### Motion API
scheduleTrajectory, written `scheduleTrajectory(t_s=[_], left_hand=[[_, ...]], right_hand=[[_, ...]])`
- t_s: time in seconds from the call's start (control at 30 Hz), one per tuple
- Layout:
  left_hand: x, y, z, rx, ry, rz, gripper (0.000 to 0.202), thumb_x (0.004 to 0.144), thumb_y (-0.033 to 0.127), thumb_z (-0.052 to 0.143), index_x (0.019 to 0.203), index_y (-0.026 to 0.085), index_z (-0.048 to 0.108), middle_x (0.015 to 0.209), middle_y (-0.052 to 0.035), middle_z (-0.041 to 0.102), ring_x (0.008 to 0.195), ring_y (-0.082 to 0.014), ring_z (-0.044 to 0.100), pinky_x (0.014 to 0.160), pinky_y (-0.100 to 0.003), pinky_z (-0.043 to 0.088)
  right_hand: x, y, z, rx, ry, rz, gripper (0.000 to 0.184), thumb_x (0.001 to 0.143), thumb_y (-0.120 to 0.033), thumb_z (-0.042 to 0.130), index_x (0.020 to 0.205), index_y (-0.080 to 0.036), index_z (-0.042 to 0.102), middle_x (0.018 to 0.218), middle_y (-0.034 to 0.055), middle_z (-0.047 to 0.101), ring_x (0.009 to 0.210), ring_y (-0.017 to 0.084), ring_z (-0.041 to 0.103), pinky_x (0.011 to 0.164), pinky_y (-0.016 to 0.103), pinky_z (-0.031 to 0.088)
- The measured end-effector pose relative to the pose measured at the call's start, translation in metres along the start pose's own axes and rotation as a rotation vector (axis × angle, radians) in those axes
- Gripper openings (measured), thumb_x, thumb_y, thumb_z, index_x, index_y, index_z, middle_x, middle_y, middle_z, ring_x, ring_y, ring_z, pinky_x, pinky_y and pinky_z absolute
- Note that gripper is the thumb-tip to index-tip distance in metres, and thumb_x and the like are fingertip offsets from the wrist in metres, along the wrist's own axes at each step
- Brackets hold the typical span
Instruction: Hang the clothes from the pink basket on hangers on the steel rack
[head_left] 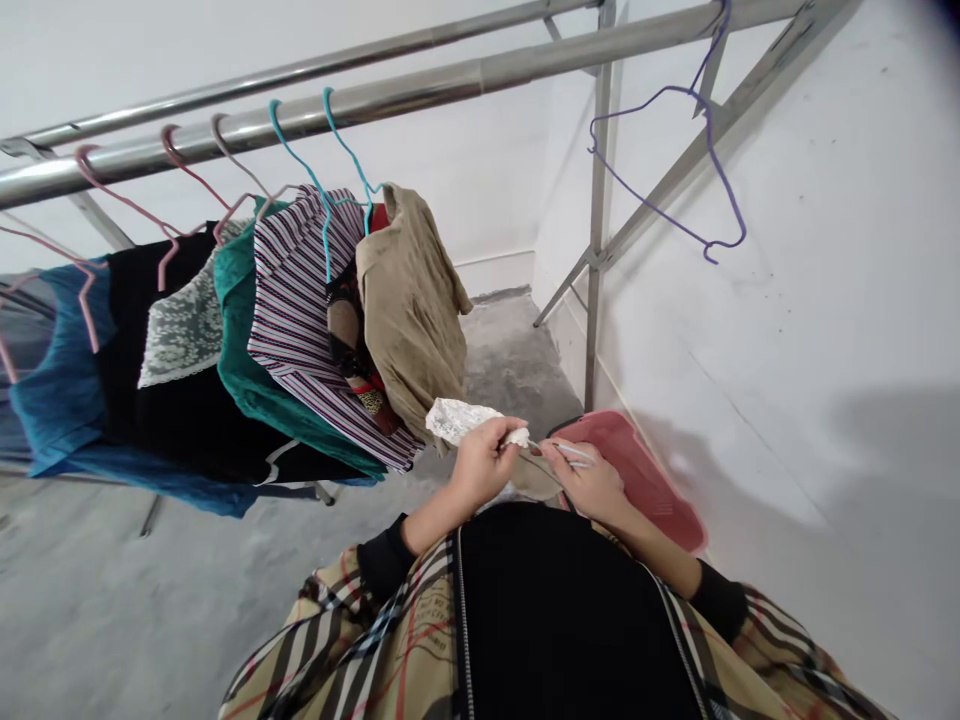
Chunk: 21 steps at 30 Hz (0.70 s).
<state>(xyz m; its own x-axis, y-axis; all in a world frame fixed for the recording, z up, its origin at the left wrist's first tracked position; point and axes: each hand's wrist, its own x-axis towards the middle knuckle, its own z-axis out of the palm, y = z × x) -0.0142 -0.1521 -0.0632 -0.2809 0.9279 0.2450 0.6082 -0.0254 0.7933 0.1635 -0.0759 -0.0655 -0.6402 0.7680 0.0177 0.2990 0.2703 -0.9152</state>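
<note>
My left hand (pixel 484 462) is closed on a piece of white lace cloth (pixel 459 418), which sticks out to the left of the fingers. My right hand (pixel 589 480) is closed on a thin white hanger (pixel 574 452) and touches the same cloth between the two hands. Both hands are held close together in front of my body, just below a beige garment (pixel 412 300) that hangs at the right end of a row of clothes.
Two steel rails (pixel 420 95) carry several garments on coloured hangers: striped (pixel 296 310), green, black and blue. An empty purple hanger (pixel 675 170) hangs at the right end. A red basin (pixel 637 475) lies on the concrete floor by the white wall (pixel 810 350).
</note>
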Motion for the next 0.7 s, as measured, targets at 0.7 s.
scheduleTrajectory(t_s=[0.7], left_hand=[[0.013,0.032,-0.034,0.749,-0.286,0.380,0.021,0.096,0.034,0.051,0.099,0.021,0.067,0.075,-0.0041,0.061,0.069,-0.0179,0.057,0.063,-0.027,0.039]], right_hand=[[0.050,-0.006,0.016,0.245,0.087,-0.182,0.052,0.086,-0.060,0.049,0.052,-0.021,0.043,0.048,-0.0020,0.045,0.049,0.010,0.042,0.052,0.025,0.039]])
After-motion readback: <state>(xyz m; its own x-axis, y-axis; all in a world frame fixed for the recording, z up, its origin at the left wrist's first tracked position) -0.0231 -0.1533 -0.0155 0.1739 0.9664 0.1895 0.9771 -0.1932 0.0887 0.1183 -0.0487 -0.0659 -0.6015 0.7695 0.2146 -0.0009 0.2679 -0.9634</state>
